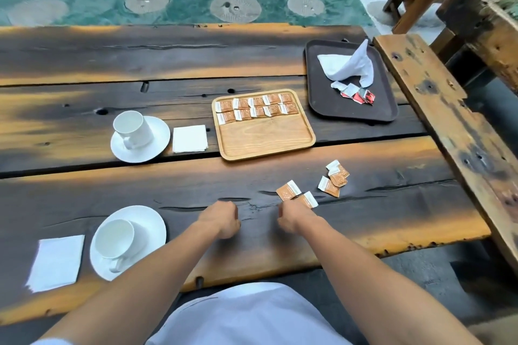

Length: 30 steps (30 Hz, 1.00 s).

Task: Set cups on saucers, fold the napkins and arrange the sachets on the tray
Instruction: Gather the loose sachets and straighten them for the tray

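Note:
A wooden tray [266,136] holds two rows of brown sachets [256,108] along its far side. Loose brown sachets lie nearer me: a pair [288,190] and a small heap [335,178]. My right hand [294,217] is curled, knuckles up, over the near edge of one sachet [308,200] of the pair. My left hand [221,218] rests beside it as a closed fist with nothing visible in it. A far cup [133,127] sits on its saucer [158,145] next to a folded napkin [190,138]. A near cup [117,241] sits on a saucer [150,221] by another napkin [56,262].
A dark plastic tray [322,109] at the back right carries a crumpled white cloth [350,66] and red sachets [363,96]. A rough wooden bench [448,134] runs along the table's right side. The table [112,59] is dark planks with gaps between them.

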### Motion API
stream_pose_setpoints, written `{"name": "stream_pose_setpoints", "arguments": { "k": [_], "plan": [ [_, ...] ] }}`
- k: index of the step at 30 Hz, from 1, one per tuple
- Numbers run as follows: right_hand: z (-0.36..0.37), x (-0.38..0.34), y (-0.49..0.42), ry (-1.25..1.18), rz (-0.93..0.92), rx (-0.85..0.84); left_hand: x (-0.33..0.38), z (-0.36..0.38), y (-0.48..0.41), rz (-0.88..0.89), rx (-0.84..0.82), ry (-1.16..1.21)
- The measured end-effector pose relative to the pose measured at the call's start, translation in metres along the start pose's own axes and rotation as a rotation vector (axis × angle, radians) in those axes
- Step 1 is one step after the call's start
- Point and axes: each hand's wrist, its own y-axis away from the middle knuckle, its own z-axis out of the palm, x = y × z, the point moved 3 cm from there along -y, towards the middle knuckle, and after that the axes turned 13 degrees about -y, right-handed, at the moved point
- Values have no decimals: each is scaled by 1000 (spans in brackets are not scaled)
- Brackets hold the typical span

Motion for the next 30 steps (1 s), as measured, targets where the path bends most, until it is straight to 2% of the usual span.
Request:
{"name": "stream_pose_setpoints", "arguments": {
  "k": [6, 11, 15, 19, 22, 27, 30],
  "plan": [
    [-14, -8, -9, -53, 46, 32, -1, -11, -37, 54, -26, -48],
    [-38, 6, -21, -90, 60, 92, 40, -17, -69, 128, -58, -71],
    [-52, 38, -29, -91, 79, 131, 77, -14, -84, 119, -38, 14],
    [-67, 74, -46, -86, 8, 210, 111, -10, -100, 16, 61, 180],
    [-65, 89, -53, -110, -66, 189, 132, -1, -104, -89, 150, 289],
    [-44, 97, -67, -14, -162, 138, 149, 12, -112, -228, 213, 236],
    [-38, 98, -74, -49, -182, 133, 150, 17, -113, -289, 213, 321]
  ]
}}
